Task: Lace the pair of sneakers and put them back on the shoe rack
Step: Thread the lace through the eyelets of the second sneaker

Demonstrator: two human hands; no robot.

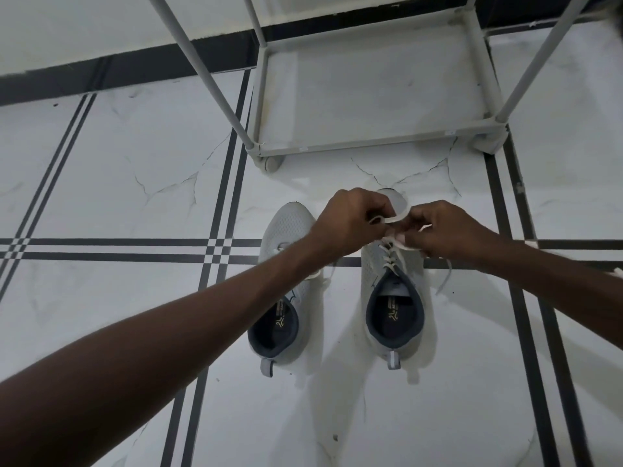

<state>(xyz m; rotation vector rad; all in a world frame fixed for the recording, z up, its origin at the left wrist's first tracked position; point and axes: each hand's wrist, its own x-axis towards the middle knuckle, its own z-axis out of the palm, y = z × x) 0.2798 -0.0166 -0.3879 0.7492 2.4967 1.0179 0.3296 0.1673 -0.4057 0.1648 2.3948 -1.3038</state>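
sneakers [392, 291]: pale grey mesh, navy collar lining, grey heel tabs | laces [391, 256]: off-white | floor [118, 183]: white marble veining, black double-stripe grid | shoe rack [371, 139] at 12 o'clock: light grey | skirting [135, 67]: black

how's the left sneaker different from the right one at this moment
The left hand and right hand both work the lace over the right sneaker; neither hand grips the left sneaker.

The right sneaker's lace crossings and whole collar show; the left forearm crosses the left sneaker's middle and hides its lacing.

Both are light grey with dark lining, toes toward the shoe rack, standing on the floor.
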